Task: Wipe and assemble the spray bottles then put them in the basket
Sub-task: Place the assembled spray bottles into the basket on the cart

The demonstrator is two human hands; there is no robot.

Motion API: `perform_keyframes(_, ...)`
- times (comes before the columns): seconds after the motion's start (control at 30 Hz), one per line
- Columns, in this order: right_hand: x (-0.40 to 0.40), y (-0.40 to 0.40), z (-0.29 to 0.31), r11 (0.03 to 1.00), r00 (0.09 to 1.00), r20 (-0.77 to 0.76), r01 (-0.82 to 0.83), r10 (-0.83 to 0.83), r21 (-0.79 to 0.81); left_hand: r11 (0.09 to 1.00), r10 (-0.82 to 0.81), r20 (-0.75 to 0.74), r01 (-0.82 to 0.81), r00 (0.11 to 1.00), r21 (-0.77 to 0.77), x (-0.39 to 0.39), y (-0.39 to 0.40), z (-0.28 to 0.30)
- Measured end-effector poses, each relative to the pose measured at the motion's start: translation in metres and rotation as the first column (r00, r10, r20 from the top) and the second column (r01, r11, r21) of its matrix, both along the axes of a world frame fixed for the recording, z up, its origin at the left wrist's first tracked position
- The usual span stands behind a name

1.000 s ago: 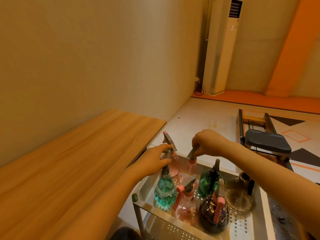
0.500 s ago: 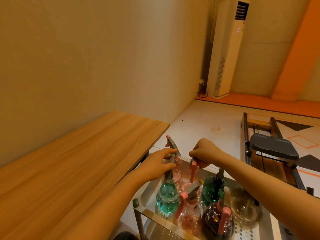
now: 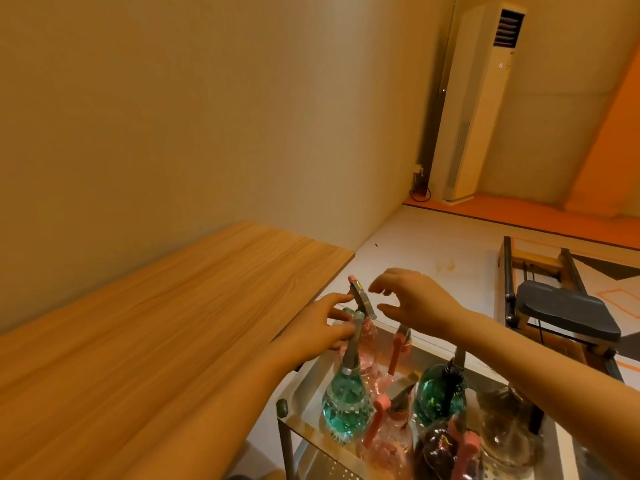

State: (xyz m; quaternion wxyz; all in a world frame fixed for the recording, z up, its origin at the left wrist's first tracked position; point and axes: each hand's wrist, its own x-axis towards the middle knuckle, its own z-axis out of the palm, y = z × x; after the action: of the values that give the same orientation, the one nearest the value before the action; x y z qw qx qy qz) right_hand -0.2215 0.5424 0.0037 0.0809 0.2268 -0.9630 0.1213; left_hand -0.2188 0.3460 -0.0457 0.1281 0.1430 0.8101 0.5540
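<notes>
Several spray bottles stand in a perforated metal basket (image 3: 300, 377) at the lower right. My left hand (image 3: 320, 329) grips the neck of the pink bottle (image 3: 367, 353) at the basket's back left corner, just under its grey spray head (image 3: 362, 297); the index finger lies against that head. A teal bottle (image 3: 346, 407) stands right in front of it. My right hand (image 3: 417, 303) hovers with loosely spread fingers, holding nothing, above a bottle with a pink trigger (image 3: 397, 346). Green (image 3: 437, 393), dark purple (image 3: 438, 453) and clear (image 3: 509, 433) bottles fill the rest.
A long wooden table (image 3: 156, 341) runs along the wall on the left, its end beside the basket. A black padded bench on a frame (image 3: 568, 315) stands to the right on the floor. A tall white air conditioner (image 3: 481, 98) stands in the far corner.
My right hand has let go of the pink-trigger spray head, opened and lifted a little. My left hand stays on the back-left pink bottle. The view has tilted upward.
</notes>
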Motion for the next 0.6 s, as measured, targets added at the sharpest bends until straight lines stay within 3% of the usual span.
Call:
perform_keyframes(0.07,-0.008,-0.009,-0.001,0.999,1.0,0.021,-0.021,0.021,0.029,0.989,0.148,-0.047,-0.148,0.988,-0.001,-0.005,-0.008,-0.002)
perform_keyframes(0.13,-0.024,-0.016,-0.008,0.995,0.987,0.128,0.103,-0.101,-0.008,0.982,0.187,-0.04,-0.188,0.982,-0.028,-0.008,-0.016,-0.002)
perform_keyframes(0.23,-0.048,-0.029,-0.02,0.951,0.922,0.27,0.304,-0.279,-0.055,0.992,0.044,0.0,-0.043,0.999,-0.115,0.0,-0.019,0.0)
perform_keyframes(0.33,-0.063,-0.037,-0.027,0.918,0.889,0.239,0.396,-0.39,0.024,0.987,-0.058,0.029,0.062,0.998,-0.145,0.007,-0.017,0.0)
perform_keyframes(0.47,-0.077,-0.039,-0.03,0.927,0.885,0.304,0.375,-0.353,-0.015,0.98,-0.124,0.042,0.129,0.991,-0.153,0.012,-0.008,0.001)
perform_keyframes(0.6,-0.078,-0.04,-0.024,0.975,0.912,0.351,0.221,-0.21,0.009,0.971,-0.153,0.012,0.153,0.988,-0.185,0.014,-0.003,0.003)
